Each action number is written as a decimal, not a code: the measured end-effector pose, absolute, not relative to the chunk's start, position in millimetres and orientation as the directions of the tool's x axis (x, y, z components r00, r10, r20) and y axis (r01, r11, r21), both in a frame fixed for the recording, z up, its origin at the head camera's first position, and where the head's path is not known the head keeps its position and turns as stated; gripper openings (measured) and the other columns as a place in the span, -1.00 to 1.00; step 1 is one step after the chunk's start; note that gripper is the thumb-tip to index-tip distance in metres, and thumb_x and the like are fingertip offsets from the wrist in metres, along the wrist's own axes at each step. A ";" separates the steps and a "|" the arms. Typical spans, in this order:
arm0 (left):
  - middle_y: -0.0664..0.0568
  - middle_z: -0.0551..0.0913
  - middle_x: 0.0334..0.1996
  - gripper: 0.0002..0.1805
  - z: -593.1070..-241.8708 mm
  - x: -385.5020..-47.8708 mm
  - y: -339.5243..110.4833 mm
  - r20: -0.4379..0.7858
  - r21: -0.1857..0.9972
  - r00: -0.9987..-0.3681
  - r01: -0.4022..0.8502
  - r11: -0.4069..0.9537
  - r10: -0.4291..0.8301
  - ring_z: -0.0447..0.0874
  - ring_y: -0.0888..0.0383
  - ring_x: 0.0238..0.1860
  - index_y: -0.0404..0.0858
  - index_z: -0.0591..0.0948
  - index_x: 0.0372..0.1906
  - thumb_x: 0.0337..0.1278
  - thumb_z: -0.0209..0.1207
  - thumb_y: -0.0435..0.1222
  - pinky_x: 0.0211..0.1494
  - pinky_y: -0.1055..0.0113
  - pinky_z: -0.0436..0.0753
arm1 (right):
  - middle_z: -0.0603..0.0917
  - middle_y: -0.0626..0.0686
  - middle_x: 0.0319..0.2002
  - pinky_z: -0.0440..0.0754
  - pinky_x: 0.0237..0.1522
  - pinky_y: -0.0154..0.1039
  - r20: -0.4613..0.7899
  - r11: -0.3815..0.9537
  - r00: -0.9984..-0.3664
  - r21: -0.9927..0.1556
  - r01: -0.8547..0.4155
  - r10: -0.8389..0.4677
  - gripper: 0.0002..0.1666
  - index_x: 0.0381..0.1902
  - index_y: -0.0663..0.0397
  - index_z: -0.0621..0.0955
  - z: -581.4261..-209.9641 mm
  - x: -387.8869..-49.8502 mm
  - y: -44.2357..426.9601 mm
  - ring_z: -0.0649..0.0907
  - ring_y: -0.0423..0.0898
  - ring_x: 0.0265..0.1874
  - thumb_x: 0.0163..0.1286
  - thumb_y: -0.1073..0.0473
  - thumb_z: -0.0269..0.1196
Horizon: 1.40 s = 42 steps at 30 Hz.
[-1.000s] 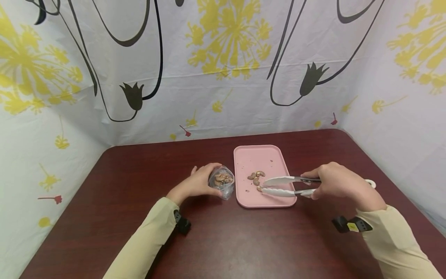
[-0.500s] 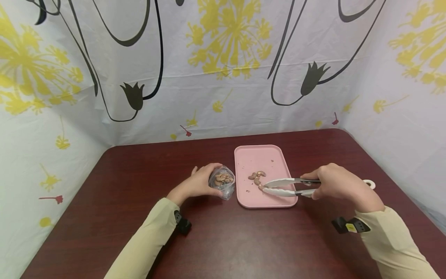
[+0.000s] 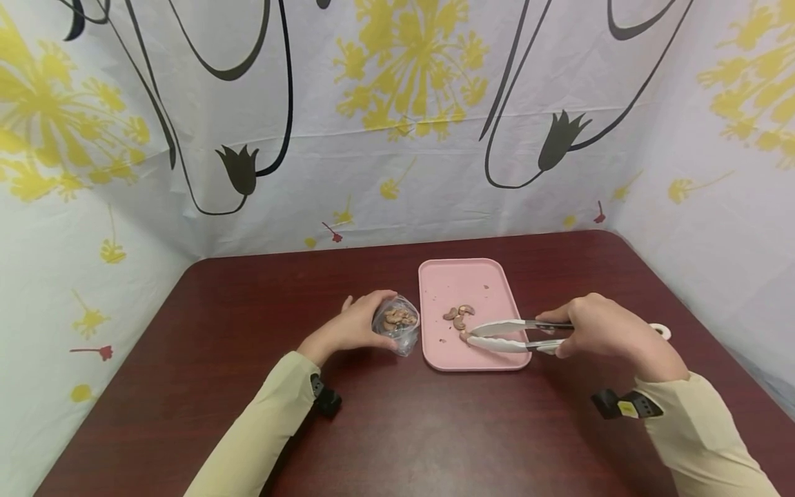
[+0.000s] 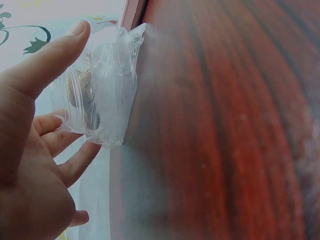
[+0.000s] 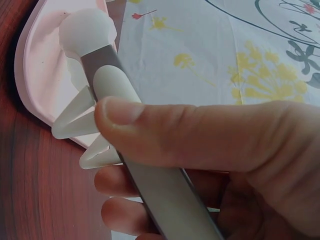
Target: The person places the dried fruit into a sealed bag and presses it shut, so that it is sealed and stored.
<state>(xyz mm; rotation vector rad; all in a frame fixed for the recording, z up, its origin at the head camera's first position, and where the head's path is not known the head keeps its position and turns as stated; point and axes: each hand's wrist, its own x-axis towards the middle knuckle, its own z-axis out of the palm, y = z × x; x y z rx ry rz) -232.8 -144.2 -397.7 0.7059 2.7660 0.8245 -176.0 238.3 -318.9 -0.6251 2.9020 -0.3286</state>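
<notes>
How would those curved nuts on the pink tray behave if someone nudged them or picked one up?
The nuts would probably rock or slide rather than roll far, given their bent shape. Each is likely light, looking small beside the tongs. A gentle push probably wouldn't send them off the pink tray, since its rim is raised.

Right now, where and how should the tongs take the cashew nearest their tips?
Grip the cashew across its middle, probably from the right: the parted tongs point leftward at it, and the other cashews on the pink tray lie farther back.
</notes>
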 end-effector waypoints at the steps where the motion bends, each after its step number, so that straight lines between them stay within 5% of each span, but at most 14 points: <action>1: -0.02 0.36 0.33 0.05 -397.5 -232.7 -144.1 -0.028 0.552 -0.874 0.391 0.736 0.486 0.29 -0.01 0.35 -0.12 0.25 0.39 -0.29 0.50 0.02 0.40 -0.32 -0.15 | 0.70 -0.10 -0.41 0.37 -0.49 -0.28 -0.102 0.888 -0.900 -0.247 -0.389 -0.423 -0.39 -0.05 -0.04 0.72 -318.6 -175.8 237.9 0.44 -0.19 -0.52 -0.23 0.21 0.47; 18: -0.02 0.38 0.32 0.04 -398.2 -231.9 -143.7 -0.011 0.553 -0.875 0.398 0.732 0.484 0.31 0.01 0.34 -0.13 0.26 0.38 -0.30 0.51 0.01 0.40 -0.31 -0.14 | 0.63 -0.24 -0.54 0.39 -0.49 -0.33 -0.049 0.859 -0.887 -0.278 -0.430 -0.460 -0.41 -0.04 -0.07 0.72 -312.1 -179.7 216.7 0.42 -0.22 -0.55 -0.20 0.21 0.44; 42: 0.03 0.42 0.28 0.03 -397.6 -231.6 -143.9 0.019 0.540 -0.872 0.421 0.729 0.489 0.37 0.06 0.30 -0.12 0.29 0.36 -0.32 0.52 0.02 0.38 -0.33 -0.10 | 0.67 -0.18 -0.50 0.48 -0.42 -0.24 0.049 0.808 -0.840 -0.246 -0.535 -0.541 -0.42 -0.05 -0.13 0.71 -302.8 -196.3 163.0 0.51 -0.19 -0.52 -0.16 0.17 0.52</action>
